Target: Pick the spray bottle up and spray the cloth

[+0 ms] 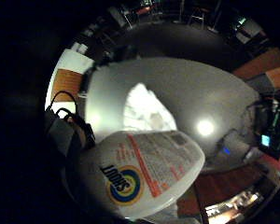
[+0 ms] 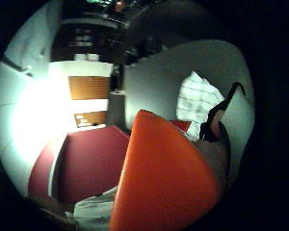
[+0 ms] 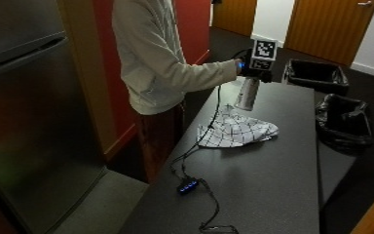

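A long dark bench (image 3: 284,161) runs away from the camera, and on its far half lies a crumpled white cloth (image 3: 237,130) with a dark grid pattern, one edge near the bench's person-side rim. Nearer the camera sits a small dark device (image 3: 187,186) showing blue lights, possibly a hub, with a black cable (image 3: 208,207) trailing on to the near end and another running back past the cloth.

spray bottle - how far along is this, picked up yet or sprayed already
Pickup looks done: the gloved right hand grips the spray bottle, which hangs clear above the table. In hand: it is held over the far end of the checked cloth. Left: the spraying itself; no mist or wet patch shows.
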The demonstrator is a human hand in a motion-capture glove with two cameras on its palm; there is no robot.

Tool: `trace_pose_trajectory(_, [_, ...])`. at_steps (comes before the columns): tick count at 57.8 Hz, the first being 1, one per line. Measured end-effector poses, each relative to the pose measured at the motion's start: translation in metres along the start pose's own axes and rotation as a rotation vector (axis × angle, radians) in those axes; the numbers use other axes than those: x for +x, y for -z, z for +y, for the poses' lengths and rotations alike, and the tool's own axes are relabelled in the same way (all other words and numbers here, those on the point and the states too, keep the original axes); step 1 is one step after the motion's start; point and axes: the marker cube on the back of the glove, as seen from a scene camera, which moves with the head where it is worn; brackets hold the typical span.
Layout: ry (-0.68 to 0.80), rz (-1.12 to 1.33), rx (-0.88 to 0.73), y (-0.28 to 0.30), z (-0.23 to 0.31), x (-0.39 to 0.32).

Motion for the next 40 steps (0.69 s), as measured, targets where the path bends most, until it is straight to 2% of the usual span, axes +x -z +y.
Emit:
trace_pose_trajectory(8, [0.083,-0.387,0.126,0.01,-0.014,-0.051])
trace_pose_trajectory(15, [0.121,-0.507,0.158,-0.022,-0.025,-0.07])
trace_pose_trajectory(19, [0.151,-0.526,0.161,-0.064,-0.038,-0.071])
trace_pose_trajectory(28, [0.11,-0.49,0.222,-0.157,-0.07,-0.056])
trace_pose_trajectory(32, [0.099,-0.547,0.126,-0.193,-0.069,-0.065])
trace_pose_trajectory(35, [0.096,-0.469,0.057,-0.229,-0.071,-0.062])
trace_pose_trajectory(40, [0.088,-0.491,0.104,-0.262,-0.092,-0.073])
